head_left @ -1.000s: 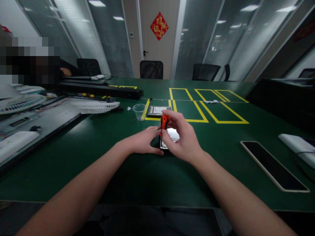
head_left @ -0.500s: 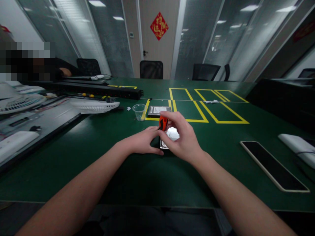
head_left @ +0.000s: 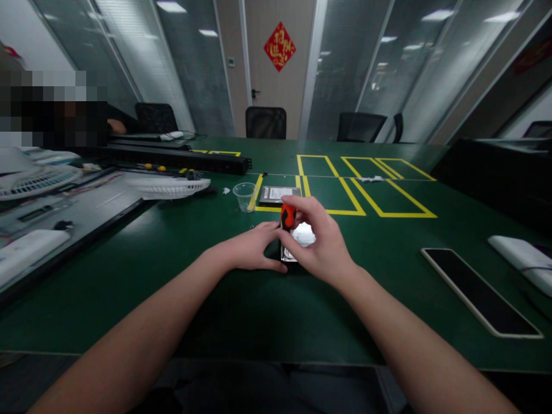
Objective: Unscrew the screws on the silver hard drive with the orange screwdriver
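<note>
My right hand is closed around the orange-and-black handle of a short screwdriver, held upright over a silver hard drive. The screwdriver's tip is hidden behind my fingers. At the drive's left side, my left hand grips its edge, thumb at the near corner and fingers at the far end. My right hand covers much of the drive's top. Just beyond lies a second hard drive with a white label, and a clear plastic cup stands to its left.
Yellow tape rectangles mark the green table. A phone lies at the right, near a white device. White fan parts and a large panel occupy the left. Beyond them sits another person, partly blurred out.
The screwdriver handle has turned slightly in my right hand, showing more orange. Both hands stay in nearly the same place, and the drives have not visibly moved.
</note>
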Tool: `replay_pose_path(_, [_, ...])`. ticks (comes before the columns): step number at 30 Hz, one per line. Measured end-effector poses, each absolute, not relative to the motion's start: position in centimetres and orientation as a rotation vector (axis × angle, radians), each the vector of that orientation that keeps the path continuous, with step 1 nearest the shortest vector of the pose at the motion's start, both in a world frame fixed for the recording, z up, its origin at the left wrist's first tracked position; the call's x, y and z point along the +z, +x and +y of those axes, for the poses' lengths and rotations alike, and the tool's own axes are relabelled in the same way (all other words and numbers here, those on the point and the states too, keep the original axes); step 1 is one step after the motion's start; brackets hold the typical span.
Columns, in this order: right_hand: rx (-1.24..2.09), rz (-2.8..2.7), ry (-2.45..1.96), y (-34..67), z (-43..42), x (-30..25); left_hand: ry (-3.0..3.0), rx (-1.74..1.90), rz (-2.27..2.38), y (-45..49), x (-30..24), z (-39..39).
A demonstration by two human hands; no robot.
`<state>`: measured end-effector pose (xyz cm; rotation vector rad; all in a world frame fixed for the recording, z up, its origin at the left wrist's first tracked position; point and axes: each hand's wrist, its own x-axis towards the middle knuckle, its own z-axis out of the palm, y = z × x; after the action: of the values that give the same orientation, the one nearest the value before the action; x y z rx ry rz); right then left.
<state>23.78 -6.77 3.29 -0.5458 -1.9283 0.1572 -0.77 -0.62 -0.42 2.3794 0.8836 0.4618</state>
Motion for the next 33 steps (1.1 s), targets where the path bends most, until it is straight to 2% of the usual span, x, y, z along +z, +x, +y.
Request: replay_pose_path(33, [0.180,-1.930,-0.579,23.81,-6.84,3.07,2.385,0.406,0.925,-1.03,-0.53,-0.48])
